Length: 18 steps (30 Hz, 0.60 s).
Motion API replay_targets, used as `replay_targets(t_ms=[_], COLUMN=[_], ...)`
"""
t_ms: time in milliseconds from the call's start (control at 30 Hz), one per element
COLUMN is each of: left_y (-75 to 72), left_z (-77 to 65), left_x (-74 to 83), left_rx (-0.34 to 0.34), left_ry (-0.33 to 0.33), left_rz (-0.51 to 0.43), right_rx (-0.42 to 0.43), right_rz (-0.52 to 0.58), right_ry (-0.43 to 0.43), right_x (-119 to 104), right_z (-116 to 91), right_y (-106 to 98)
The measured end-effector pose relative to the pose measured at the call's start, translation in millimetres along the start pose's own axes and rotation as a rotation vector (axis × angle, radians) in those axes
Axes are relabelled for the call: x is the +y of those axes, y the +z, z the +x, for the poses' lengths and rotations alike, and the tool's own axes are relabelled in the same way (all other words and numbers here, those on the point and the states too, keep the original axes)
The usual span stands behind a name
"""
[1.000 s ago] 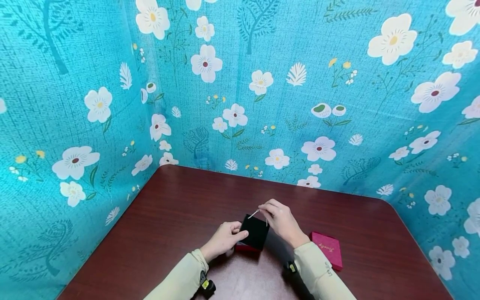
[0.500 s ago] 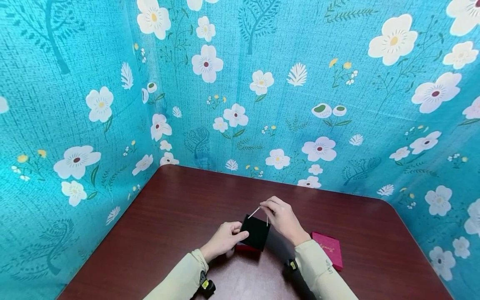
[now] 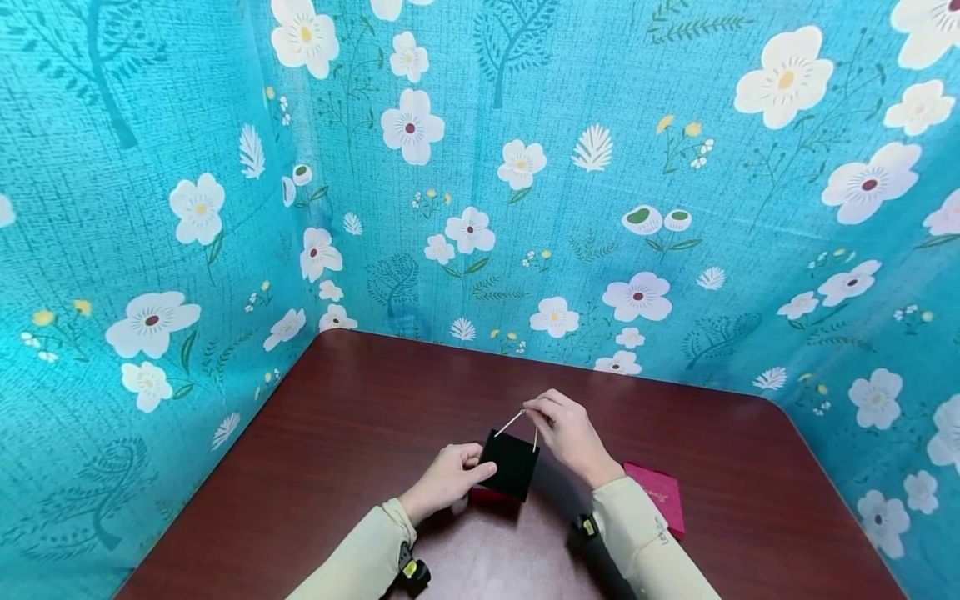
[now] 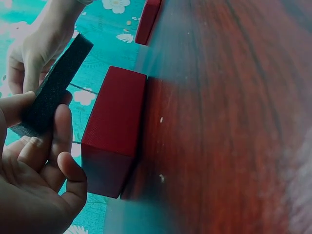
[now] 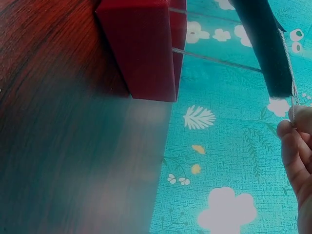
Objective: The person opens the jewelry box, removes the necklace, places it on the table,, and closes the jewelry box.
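Note:
My left hand [image 3: 446,479] grips a square black foam pad [image 3: 512,468] by its left edge, thumb on top and fingers beneath. A thin silver chain [image 3: 509,423] rises in two strands from the pad's far corners to my right hand [image 3: 567,433], whose thumb and fingertips pinch it. The pad is tilted above a red jewelry box base [image 4: 117,112] standing on the table. In the right wrist view, two chain strands [image 5: 219,61] stretch between the open side of the box base and the pad's underside. The pad hides most of the box base in the head view.
A red lid [image 3: 660,498] with gold lettering lies on the table by my right forearm. The dark reddish-brown table [image 3: 360,400] meets a blue flowered cloth [image 3: 450,167] at the back and sides. Each wrist wears a small black camera.
My right hand has moved slightly up and to the right, and the chain strands look straighter. My left hand keeps its grip on the pad in nearly the same place.

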<state>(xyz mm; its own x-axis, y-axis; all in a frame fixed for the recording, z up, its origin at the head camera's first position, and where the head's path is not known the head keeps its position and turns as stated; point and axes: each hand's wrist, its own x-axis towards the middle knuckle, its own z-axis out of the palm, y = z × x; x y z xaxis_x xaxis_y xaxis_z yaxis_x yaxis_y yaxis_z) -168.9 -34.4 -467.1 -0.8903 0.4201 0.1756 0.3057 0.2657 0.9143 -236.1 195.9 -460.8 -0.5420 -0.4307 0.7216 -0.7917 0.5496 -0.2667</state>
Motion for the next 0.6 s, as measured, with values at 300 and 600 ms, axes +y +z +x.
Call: replay_targets(t_ms=[300, 600], left_y=[-0.6, -0.8], left_z=[0.2, -0.3], left_x=[0.7, 0.6], left_rx=[-0.015, -0.012], left_ry=[-0.012, -0.008], left_rz=[0.01, 0.014], right_rx=[-0.005, -0.008], right_rz=[0.003, -0.004], right_ry=[0.015, 0.024], right_x=[1.5, 2.6], right_z=[-0.2, -1.0], right_y=[-3.1, -2.8])
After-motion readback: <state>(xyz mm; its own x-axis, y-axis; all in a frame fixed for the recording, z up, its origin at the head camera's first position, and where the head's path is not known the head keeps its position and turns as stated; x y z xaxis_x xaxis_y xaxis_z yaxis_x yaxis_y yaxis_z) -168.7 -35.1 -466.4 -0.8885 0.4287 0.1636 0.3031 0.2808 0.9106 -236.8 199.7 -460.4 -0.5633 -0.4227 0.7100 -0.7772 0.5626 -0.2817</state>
